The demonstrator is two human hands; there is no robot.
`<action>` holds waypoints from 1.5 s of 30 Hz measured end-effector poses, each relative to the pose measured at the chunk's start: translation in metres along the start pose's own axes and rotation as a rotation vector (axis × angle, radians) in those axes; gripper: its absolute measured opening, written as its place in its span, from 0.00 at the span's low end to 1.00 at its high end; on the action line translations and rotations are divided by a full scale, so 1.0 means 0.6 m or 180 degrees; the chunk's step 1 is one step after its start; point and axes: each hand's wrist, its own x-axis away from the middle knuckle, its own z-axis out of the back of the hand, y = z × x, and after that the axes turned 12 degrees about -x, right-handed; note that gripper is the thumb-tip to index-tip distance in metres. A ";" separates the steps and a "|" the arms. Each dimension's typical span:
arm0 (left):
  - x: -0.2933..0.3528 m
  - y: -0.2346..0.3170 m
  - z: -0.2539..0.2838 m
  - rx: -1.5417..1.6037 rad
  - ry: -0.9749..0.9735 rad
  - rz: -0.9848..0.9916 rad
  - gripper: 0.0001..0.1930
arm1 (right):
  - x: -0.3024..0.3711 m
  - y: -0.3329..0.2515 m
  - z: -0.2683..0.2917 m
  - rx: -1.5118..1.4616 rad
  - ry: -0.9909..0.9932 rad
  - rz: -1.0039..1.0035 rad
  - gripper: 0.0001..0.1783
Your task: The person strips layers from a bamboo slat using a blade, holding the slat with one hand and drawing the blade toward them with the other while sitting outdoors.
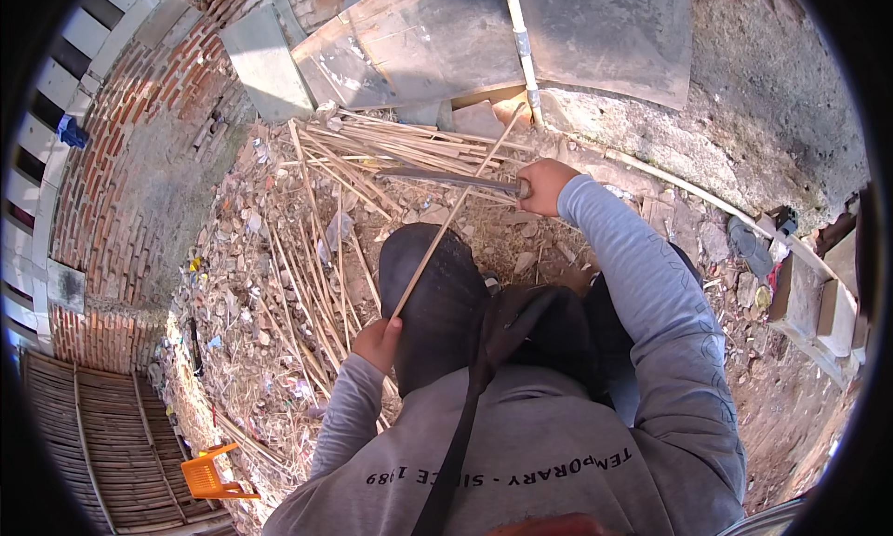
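Note:
My left hand (377, 344) is closed round the lower end of a long thin bamboo strip (434, 245), which slants up and to the right across my dark-trousered left knee (423, 299). In my right hand (546, 185) is the handle of a machete (446, 176), its long dark blade pointing left. Blade and strip cross near the strip's middle; whether they touch I cannot tell. Beyond the blade lies a heap of split bamboo strips (409, 138). More loose strips (302, 276) are spread on the ground left of my knee.
Rubble and litter cover the ground (233, 304). A brick wall (112, 201) stands at the left, with a bamboo slat panel (102, 443) and an orange plastic chair (212, 473) below. Metal sheets (605, 34) and a white pipe (523, 48) are at the back. Concrete blocks (809, 299) stand right.

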 end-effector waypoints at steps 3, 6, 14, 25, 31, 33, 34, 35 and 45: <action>0.002 0.007 0.004 -0.0018 -0.0021 0.0023 0.33 | 0.001 0.000 0.001 -0.0074 -0.0047 -0.0018 0.21; 0.002 0.008 0.004 -0.0015 -0.0026 0.0051 0.33 | 0.000 0.002 0.000 -0.0068 -0.0045 -0.0006 0.21; 0.002 0.004 0.002 -0.0054 0.0028 -0.0054 0.34 | -0.004 0.015 -0.013 -0.0082 0.0140 0.0130 0.19; 0.002 0.000 -0.003 -0.0019 0.0118 -0.0066 0.33 | -0.002 0.011 -0.013 -0.0162 0.0239 0.0205 0.17; 0.002 0.003 -0.001 0.0023 0.0076 -0.0009 0.33 | -0.004 0.015 -0.014 -0.0188 0.0229 0.0200 0.17; 0.003 0.002 -0.002 0.0028 0.0075 -0.0015 0.33 | -0.004 0.016 -0.015 -0.0145 0.0271 0.0242 0.17; 0.003 0.003 -0.001 0.0016 0.0085 -0.0025 0.33 | -0.004 0.017 -0.016 -0.0148 0.0269 0.0241 0.17; 0.003 0.004 -0.001 0.0004 0.0095 -0.0037 0.33 | -0.005 0.018 -0.016 -0.0155 0.0285 0.0240 0.17; 0.011 0.032 -0.004 -0.0511 0.0479 0.0100 0.33 | 0.010 -0.018 0.005 0.0080 0.0415 0.0442 0.20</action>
